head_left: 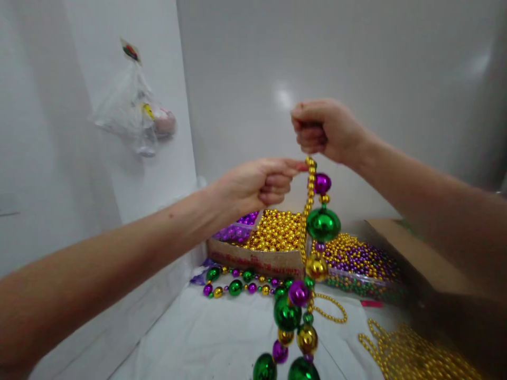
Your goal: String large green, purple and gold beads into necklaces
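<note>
— What have you got up there?

— A bead necklace (312, 253), lifted in front of me above the white table (222, 338). My right hand (322, 129) is a closed fist on its top end, and my left hand (257, 184) pinches the strand just below that, thumb and forefinger tight together at the first small gold beads.

— How does it hang?

— Straight down between my arms. A thin run of little gold beads drops beside a line of big ones: purple near the top, then a large green, a gold, another purple, and more green, gold and purple balls down to the bottom edge of the view. I cannot tell where the lower end finishes.

— And underneath?

— A second necklace (241, 287) of green, purple and gold beads lies flat on the table, just in front of a cardboard box (253, 258) heaped with loose gold beads (273, 229); purple ones (237, 229) fill its left part. To the right of the box sits a clear tub (356, 279) of mixed purple, gold and green strands. Nearer me on the right lies a pile of thin gold strands (404, 353), next to a brown carton (412, 253).

— Anything on the wall?

— A clear plastic bag (132, 113) hangs at the upper left, well apart from my hands.
</note>
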The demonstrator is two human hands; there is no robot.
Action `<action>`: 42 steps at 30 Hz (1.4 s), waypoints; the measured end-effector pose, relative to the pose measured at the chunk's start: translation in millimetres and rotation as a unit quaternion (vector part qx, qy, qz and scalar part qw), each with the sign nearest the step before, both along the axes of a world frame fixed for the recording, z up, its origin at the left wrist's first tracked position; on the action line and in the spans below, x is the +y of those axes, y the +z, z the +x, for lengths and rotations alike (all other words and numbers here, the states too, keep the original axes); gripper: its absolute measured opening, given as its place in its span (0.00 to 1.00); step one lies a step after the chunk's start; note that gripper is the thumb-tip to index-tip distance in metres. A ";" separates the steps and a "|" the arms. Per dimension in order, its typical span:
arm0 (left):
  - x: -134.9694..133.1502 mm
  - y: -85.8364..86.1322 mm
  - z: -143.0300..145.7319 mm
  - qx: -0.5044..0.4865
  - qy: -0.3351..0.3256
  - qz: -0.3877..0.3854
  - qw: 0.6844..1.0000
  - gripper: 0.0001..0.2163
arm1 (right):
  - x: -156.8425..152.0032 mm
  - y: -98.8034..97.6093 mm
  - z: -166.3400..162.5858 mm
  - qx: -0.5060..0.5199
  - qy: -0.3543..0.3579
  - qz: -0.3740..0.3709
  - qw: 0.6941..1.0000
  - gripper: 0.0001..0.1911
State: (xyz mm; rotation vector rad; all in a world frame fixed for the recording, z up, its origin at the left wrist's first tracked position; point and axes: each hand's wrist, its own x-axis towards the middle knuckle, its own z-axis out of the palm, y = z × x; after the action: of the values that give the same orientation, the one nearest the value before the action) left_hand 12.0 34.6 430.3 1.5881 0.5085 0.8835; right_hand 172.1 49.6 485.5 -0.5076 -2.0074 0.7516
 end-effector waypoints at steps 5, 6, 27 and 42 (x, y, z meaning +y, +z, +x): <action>-3.2 69.5 -0.8 -0.147 0.082 0.069 0.983 0.09 | -10.0 95.5 -22.8 -0.003 -0.089 0.112 0.990 0.11; -4.5 73.5 -0.8 -0.160 0.089 0.078 0.980 0.10 | -12.4 102.6 -25.2 -0.001 -0.098 0.122 0.988 0.10; -22.4 62.1 -1.9 -0.202 0.039 0.118 0.971 0.09 | -35.9 89.9 -25.4 0.047 -0.088 0.126 0.987 0.10; -14.6 -201.8 10.2 0.011 0.044 -0.144 0.989 0.12 | -12.9 -208.3 24.8 0.188 -0.024 -0.263 0.946 0.13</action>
State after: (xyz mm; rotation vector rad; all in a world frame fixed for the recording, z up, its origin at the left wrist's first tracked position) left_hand 22.3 19.9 228.4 1.3213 0.6938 0.8184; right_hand 196.9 36.7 277.2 -0.6576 -1.4264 1.2616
